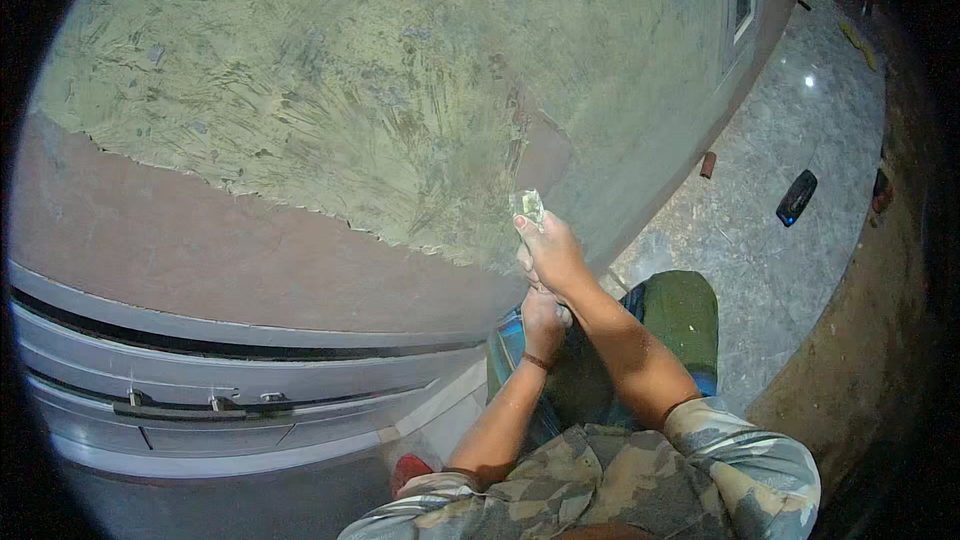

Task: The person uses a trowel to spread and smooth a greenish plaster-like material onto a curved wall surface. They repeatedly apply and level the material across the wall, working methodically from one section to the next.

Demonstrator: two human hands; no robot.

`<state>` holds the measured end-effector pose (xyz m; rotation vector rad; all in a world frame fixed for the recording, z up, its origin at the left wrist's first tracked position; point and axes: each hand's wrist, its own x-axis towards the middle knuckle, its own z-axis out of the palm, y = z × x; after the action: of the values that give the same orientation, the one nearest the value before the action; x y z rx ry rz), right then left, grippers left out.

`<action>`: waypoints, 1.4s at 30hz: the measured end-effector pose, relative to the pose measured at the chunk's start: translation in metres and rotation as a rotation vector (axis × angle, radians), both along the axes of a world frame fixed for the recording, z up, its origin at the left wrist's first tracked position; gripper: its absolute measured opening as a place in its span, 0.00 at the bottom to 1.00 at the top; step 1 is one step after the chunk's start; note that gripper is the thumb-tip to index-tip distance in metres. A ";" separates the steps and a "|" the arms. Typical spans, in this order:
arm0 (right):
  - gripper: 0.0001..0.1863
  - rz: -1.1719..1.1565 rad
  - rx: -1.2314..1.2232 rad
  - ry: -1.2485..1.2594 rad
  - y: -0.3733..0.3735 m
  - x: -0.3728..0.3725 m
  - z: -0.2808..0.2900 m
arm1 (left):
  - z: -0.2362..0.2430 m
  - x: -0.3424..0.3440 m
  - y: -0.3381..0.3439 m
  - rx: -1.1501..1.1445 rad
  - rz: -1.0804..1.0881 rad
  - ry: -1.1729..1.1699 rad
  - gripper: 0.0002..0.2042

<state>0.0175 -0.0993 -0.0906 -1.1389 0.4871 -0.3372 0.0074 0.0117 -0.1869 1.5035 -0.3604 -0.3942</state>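
My right hand (552,252) is closed around a pale, plaster-smeared hand tool (528,204), its end showing past my thumb and pressed close to the wall. The tool's exact kind is hard to make out. Just below, my left hand (545,326) is closed against the underside of my right wrist; whatever lies in its fingers is hidden. Rough greenish-yellow plaster (330,90) covers most of the wall in front of me. Right beyond the tool, a smooth pinkish-grey patch (545,148) shows within the plaster.
A pinkish-grey wall strip (220,240) runs under the ragged plaster edge. At lower left stands a grey cabinet-like unit (330,395) with metal fittings. A black oblong object (797,198) and a small reddish-brown piece (708,165) lie on the grey floor (750,270). A window frame (745,0) is at upper right.
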 end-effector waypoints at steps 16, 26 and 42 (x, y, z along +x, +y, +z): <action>0.13 -0.012 0.076 0.017 -0.012 0.004 0.006 | 0.025 -0.003 -0.014 0.077 -0.047 -0.331 0.20; 0.13 0.042 0.084 -0.015 -0.014 -0.002 0.010 | 0.024 -0.011 -0.014 0.085 -0.021 -0.311 0.17; 0.11 0.101 0.289 -0.017 0.005 -0.005 0.006 | 0.044 -0.016 0.009 0.444 -0.110 -0.860 0.15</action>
<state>0.0127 -0.0945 -0.0843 -0.8755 0.4452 -0.1812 -0.0082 0.0211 -0.1430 2.0509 -1.0873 0.1289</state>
